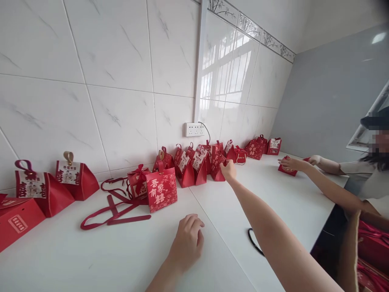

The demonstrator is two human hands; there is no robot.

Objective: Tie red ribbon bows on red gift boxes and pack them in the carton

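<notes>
My right hand (228,170) reaches far out and closes on a small red gift box (217,162) in the row along the tiled wall. Close to me, my left hand (187,239) rests on the white counter (273,194) with fingers curled and nothing in it. A square red gift box with white characters (162,190) stands ahead of the left hand, next to a red box tied with a bow (138,183). Loose red ribbons (114,211) lie in front of them.
Several more red boxes line the wall from the far left (36,190) to the back corner (257,147). A power strip (195,129) hangs on the tiles. At right another person's hands (291,163) hold a red box (287,169). A black loop (253,240) lies near the counter edge.
</notes>
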